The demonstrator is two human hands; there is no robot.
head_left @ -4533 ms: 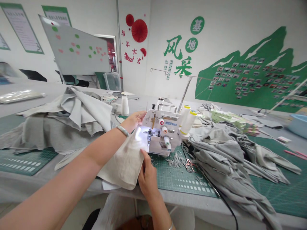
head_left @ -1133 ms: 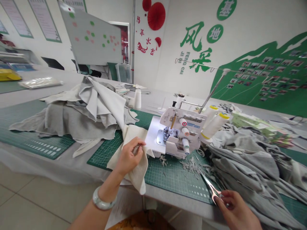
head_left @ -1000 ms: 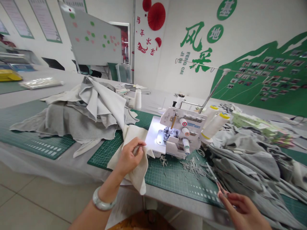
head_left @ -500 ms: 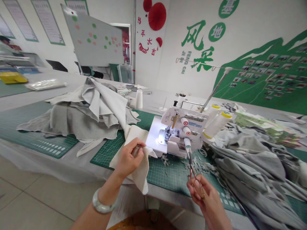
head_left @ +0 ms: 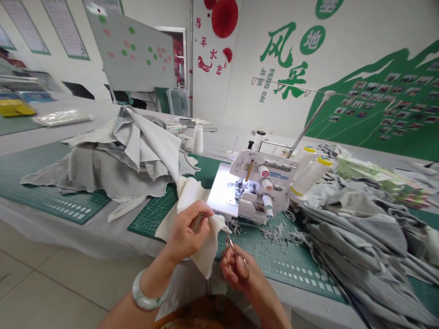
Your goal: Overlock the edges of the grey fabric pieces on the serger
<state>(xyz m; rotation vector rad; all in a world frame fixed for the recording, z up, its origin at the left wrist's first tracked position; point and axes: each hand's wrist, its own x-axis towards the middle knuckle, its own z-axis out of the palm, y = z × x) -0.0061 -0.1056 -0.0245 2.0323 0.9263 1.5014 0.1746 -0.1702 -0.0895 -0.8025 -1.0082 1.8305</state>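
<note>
My right hand (head_left: 236, 270) had carried the thread snips (head_left: 230, 250) from the surface's (head_left: 103, 237) right side to the cream cloth piece (head_left: 202, 237), which my left hand (head_left: 187, 230) pinched shut beside the overlock machine (head_left: 259, 189). My fingers gripped the snips, ready for trimming. I counted 1 machine, 3 thread cones, 2 grey fabric heaps.

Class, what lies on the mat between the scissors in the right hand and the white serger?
In the head view, thread and fabric trimmings litter the green cutting mat between scissors and serger.
</note>
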